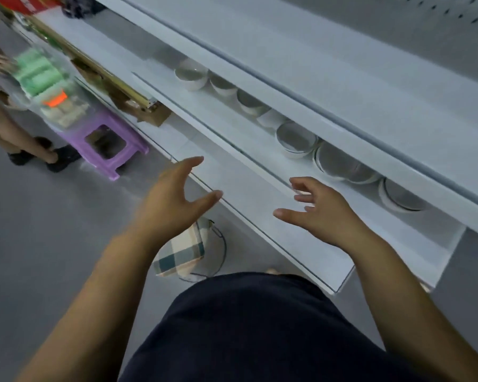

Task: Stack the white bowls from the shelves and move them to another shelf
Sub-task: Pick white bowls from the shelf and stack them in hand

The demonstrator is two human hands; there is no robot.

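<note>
A purple stool (105, 144) stands on the floor at left. The left hand (174, 194) and right hand (323, 213) hover empty, fingers spread. Beyond, white bowls (297, 139) sit rims up, their row running far-left to near-right along the shelf (260, 139)

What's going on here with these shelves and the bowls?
A person stands at a white shelf unit, reaching forward with both hands. The left hand and right hand are open and hold nothing, out by the lower shelf. The white bowls sit in a row on the shelf above it, untouched and not gathered into one stack. Off to the left, another person stands by a purple stool.
</note>
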